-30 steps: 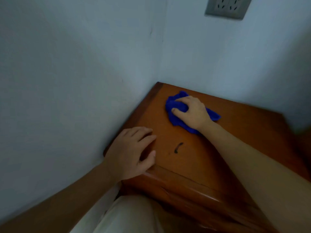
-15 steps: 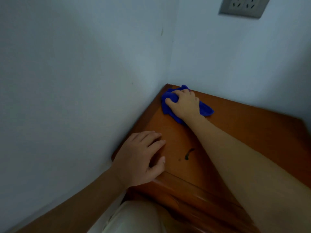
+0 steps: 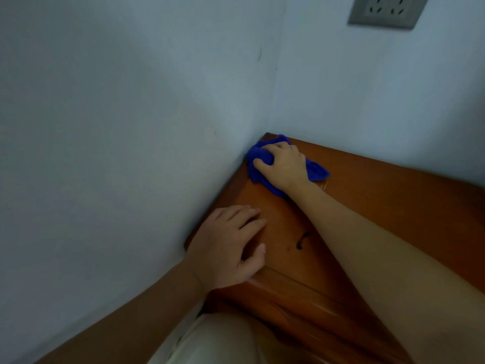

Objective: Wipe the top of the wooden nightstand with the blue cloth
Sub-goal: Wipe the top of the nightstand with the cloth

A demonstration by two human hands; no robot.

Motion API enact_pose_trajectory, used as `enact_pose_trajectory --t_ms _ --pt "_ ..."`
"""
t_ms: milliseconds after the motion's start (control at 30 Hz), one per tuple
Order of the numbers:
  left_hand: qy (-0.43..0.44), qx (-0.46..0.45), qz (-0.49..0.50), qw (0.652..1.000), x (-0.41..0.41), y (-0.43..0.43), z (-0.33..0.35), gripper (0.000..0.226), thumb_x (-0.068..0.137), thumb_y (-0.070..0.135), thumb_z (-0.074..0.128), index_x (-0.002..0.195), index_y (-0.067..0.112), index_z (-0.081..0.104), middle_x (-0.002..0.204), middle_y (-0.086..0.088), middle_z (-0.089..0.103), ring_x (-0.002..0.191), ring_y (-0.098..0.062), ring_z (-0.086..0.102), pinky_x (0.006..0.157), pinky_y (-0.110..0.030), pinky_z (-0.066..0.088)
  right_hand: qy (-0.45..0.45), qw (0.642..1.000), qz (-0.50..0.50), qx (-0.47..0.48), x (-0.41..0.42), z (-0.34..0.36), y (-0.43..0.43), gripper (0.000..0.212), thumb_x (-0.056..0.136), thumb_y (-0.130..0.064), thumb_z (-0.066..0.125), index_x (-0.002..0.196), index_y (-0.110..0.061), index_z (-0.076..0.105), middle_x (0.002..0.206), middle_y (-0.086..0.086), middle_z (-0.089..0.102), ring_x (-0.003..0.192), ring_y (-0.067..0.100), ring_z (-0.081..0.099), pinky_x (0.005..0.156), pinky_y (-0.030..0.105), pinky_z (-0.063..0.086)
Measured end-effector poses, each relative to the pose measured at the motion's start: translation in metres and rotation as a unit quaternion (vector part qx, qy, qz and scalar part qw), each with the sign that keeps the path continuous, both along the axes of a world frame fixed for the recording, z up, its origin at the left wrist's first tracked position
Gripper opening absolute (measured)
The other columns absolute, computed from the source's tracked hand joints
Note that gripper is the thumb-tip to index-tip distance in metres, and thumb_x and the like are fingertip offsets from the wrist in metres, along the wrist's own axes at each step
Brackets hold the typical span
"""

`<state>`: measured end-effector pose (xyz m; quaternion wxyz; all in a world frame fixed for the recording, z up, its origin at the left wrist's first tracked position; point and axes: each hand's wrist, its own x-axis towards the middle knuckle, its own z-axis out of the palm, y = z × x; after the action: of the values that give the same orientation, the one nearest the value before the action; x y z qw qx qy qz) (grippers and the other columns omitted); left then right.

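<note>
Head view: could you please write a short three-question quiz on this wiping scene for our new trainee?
1. True or false: the right hand grips the blue cloth.
2. Where on the nightstand is the cloth? A) far corner by the walls B) front edge C) middle
3. What does the left hand hold?
Key: 1 true; 2 A; 3 nothing, it rests on the wood.
</note>
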<state>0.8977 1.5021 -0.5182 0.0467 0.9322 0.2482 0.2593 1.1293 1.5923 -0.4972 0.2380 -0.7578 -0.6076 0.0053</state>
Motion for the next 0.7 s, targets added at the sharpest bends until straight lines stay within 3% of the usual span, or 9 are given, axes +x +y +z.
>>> enact_pose_trajectory --t_ms 100,167,367,433,533,600,700 --pt "0.011 -0.002 0.004 1.0 0.0 0.0 0.001 0.045 0.088 0.04 0.054 0.121 0.015 0.07 0.128 -0.005 0.066 0.121 -0.024 0.059 0.095 -0.043 0.047 0.006 0.993 0.12 -0.004 0.005 -0.003 -0.025 0.046 0.092 -0.054 0.057 0.131 -0.03 0.062 0.135 -0.001 0.058 0.125 0.026 0.049 0.105 0.046 0.037" --pt "0.018 -0.001 0.006 1.0 -0.001 -0.001 0.003 0.044 0.088 0.041 0.054 0.121 0.015 0.07 0.128 -0.004 0.066 0.12 -0.024 0.059 0.095 -0.042 0.047 0.013 0.991 0.135 -0.012 0.022 -0.002 -0.044 0.045 0.093 -0.055 0.058 0.13 -0.03 0.063 0.135 -0.002 0.06 0.125 0.024 0.051 0.104 0.047 0.039" --pt "0.02 0.002 0.005 1.0 -0.002 -0.003 0.006 0.043 0.091 0.039 0.052 0.121 0.013 0.07 0.127 -0.006 0.067 0.117 -0.026 0.06 0.095 -0.043 0.048 -0.011 0.99 -0.144 0.004 0.063 0.005 -0.105 0.052 0.093 -0.058 0.053 0.132 -0.025 0.062 0.136 0.007 0.058 0.124 0.031 0.051 0.104 0.049 0.041" --pt "0.02 0.004 0.003 1.0 -0.002 -0.003 0.007 0.044 0.091 0.039 0.051 0.12 0.012 0.07 0.126 -0.006 0.067 0.115 -0.026 0.061 0.094 -0.043 0.048 -0.012 0.996 -0.089 0.02 0.048 0.001 -0.133 0.05 0.092 -0.057 0.055 0.132 -0.027 0.063 0.135 0.003 0.059 0.124 0.028 0.052 0.104 0.046 0.04" --pt "0.029 0.004 0.002 1.0 -0.001 -0.004 0.008 0.046 0.092 0.04 0.049 0.121 0.012 0.07 0.126 -0.007 0.067 0.114 -0.027 0.062 0.093 -0.043 0.049 0.005 0.996 0.089 0.011 0.024 -0.005 -0.184 0.049 0.09 -0.062 0.055 0.13 -0.035 0.062 0.135 -0.009 0.057 0.125 0.015 0.05 0.105 0.041 0.037" --pt "0.039 -0.001 0.004 0.999 -0.001 -0.004 0.009 0.047 0.092 0.042 0.047 0.121 0.012 0.069 0.126 -0.007 0.067 0.115 -0.028 0.061 0.093 -0.045 0.049 0.013 0.992 0.126 -0.02 0.031 -0.003 -0.207 0.049 0.09 -0.064 0.054 0.132 -0.04 0.058 0.138 -0.014 0.054 0.129 0.008 0.045 0.108 0.037 0.033" --pt "0.048 -0.001 0.005 0.999 -0.001 -0.006 0.012 0.048 0.092 0.043 0.046 0.121 0.012 0.069 0.126 -0.007 0.066 0.115 -0.028 0.061 0.094 -0.045 0.049 0.023 0.999 -0.022 -0.004 0.053 0.003 -0.221 0.049 0.091 -0.059 0.056 0.133 -0.033 0.061 0.138 -0.008 0.056 0.129 0.017 0.048 0.11 0.043 0.035"
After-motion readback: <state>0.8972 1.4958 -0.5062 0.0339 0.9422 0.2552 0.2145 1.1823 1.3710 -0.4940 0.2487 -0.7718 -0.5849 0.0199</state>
